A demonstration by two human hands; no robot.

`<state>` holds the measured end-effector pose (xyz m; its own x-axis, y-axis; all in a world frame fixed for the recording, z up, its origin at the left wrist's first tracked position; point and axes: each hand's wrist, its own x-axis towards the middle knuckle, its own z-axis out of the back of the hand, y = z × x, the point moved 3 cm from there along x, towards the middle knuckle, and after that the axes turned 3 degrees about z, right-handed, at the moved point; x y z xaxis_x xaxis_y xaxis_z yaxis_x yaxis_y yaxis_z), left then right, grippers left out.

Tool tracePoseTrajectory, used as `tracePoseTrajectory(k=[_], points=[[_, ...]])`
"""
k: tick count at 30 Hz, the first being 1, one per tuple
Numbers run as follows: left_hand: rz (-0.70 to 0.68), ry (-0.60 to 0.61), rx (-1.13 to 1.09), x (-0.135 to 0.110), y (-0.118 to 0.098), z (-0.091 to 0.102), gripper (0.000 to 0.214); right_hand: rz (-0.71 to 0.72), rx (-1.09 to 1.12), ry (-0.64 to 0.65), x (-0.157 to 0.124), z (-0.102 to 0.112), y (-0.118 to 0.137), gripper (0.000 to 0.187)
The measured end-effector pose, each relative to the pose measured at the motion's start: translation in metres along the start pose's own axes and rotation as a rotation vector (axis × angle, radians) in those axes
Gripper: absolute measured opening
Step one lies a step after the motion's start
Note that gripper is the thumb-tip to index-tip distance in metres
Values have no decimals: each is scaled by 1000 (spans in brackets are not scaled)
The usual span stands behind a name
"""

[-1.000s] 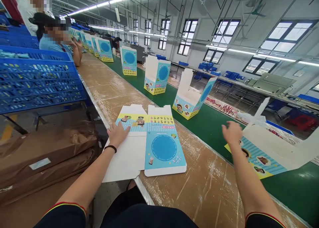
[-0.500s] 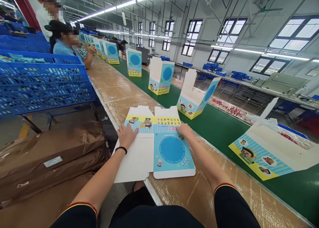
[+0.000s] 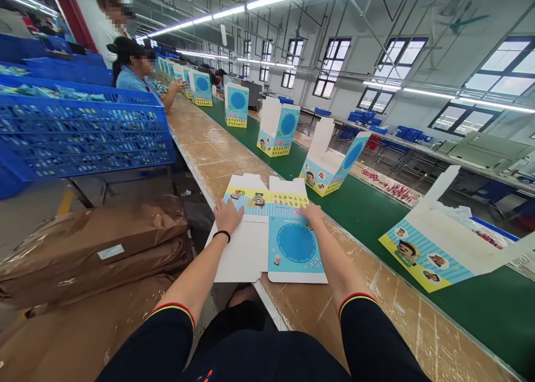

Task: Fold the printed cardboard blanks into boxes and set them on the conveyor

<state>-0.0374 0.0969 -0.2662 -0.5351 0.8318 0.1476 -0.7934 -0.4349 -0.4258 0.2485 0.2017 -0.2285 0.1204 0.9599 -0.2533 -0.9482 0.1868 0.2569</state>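
Note:
A flattened cardboard display box (image 3: 292,245) lies on the brown worktop before me, its left part overhanging the table edge. It has a plain white panel at the left, a light blue panel with a large blue circle at the right, and a printed yellow and blue strip above. My left hand (image 3: 228,215) rests on the left side of the box with its fingers spread. At the right edge, my right hand (image 3: 312,211) grips the cardboard near the printed strip; part of its fingers is hidden.
Beside the worktop (image 3: 200,142) runs a green conveyor belt (image 3: 355,215) carrying several set-up boxes, including a near one (image 3: 426,254). Left stand a blue crate (image 3: 83,131) of small packets and brown wrapped bundles (image 3: 96,248). Two people (image 3: 134,78) are farther along.
The view has shifted, so the surroundings appear farther right. Both hands stay on the flattened box in nearly the same places.

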Motion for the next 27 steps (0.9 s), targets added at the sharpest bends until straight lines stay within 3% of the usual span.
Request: tracePoseTrajectory(k=[7,10,13,16,19,22,24,25,27], points=[[22,-49,-131,-3,-9,-3,50,-10,129,-64,4,24,-20,38],[47,-46,-228,-4,-11,-3,47,79,240,-160,5,41,-20,45],[100,-45,-358,-3,-9,-1,50,201,363,-259,1,63,-11,39],[181,-71,-522,4,-7,11,55,338,506,-330,-14,86,-1,39],[207,-132,-712,25,-10,42,45,560,844,-448,-44,118,0,48],[107,-218,-893,58,-23,93,21,815,1198,-652,-83,162,-11,51],[27,-287,-977,81,-34,130,18,910,1259,-731,-109,191,-19,48],[-40,-329,-1027,90,-39,148,18,941,1259,-749,-122,203,-21,45],[-317,-425,-1227,105,-51,178,25,993,1225,-784,-145,217,-24,38]])
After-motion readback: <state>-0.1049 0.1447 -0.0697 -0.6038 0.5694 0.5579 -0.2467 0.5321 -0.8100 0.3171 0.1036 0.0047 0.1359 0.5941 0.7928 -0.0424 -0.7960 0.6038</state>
